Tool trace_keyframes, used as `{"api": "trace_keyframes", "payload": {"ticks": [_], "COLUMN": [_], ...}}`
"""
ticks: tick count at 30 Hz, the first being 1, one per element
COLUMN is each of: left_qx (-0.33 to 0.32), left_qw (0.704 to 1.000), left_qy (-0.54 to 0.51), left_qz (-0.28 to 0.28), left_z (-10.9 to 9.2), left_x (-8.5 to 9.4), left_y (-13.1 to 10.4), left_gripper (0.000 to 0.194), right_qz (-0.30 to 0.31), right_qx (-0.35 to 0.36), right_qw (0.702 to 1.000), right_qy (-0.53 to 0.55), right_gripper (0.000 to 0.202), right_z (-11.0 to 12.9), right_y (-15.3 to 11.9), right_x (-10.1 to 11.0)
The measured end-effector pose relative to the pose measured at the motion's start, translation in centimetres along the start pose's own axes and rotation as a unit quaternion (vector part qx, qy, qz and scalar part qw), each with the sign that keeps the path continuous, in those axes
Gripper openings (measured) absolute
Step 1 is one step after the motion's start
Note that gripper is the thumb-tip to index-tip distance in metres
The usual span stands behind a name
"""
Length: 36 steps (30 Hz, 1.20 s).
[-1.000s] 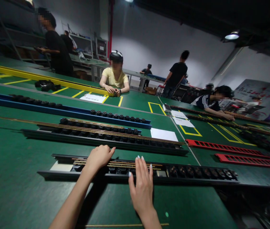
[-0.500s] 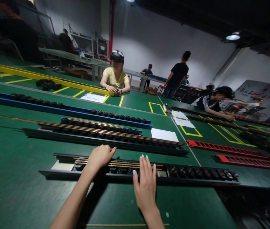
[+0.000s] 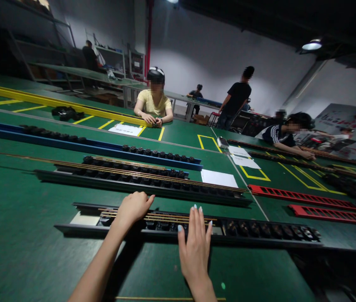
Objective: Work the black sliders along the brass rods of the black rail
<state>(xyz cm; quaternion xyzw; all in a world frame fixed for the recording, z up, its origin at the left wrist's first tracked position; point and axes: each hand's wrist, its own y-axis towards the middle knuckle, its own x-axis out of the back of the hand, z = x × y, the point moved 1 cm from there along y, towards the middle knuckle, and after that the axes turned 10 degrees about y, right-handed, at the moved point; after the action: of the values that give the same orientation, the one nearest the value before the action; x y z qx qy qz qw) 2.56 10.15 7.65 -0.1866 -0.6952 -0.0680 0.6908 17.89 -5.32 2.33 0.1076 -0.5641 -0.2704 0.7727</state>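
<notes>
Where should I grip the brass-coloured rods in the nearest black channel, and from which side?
Probably best to pinch the rods between the left hand and right hand, coming from above: they lie lengthwise over black parts, and the channel walls flank them, leaving the top open.

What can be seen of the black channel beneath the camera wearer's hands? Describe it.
The black channel is long and straight, with raised walls, perhaps metal. It lies on the green table, open upward. Dark parts line its right section, gold rods run lengthwise along its middle, and a pale surface shows at left. The left hand and right hand partly cover it; contact is unclear.
</notes>
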Motion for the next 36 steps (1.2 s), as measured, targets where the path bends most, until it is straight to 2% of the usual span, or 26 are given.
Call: {"api": "trace_keyframes", "payload": {"ticks": [13,19,25,36], "left_qx": [0.002,0.005,0.002,-0.001], "left_qw": [1.0,1.0,1.0,1.0], "left_qy": [-0.001,-0.005,-0.007,-0.002], "left_qz": [0.002,0.003,0.003,0.001], "left_z": [0.0,0.1,0.1,0.1], "left_x": [0.0,0.2,0.1,0.0], "left_y": [0.0,-0.2,-0.1,-0.1], "left_gripper": [0.063,0.063,0.063,0.064], "right_qz": [-0.03,-0.021,-0.045,-0.043], "right_qx": [-0.009,-0.008,-0.049,-0.05], "right_qw": [0.999,1.0,0.998,0.998], "right_qy": [-0.014,0.0,-0.019,-0.024], "right_gripper": [0.062,0.061,0.066,0.066], "right_z": [-0.5,-0.9,-0.9,-1.2], "right_y": [0.2,0.3,0.2,0.3], "right_x": [0.1,0.0,0.0,-0.1]}}
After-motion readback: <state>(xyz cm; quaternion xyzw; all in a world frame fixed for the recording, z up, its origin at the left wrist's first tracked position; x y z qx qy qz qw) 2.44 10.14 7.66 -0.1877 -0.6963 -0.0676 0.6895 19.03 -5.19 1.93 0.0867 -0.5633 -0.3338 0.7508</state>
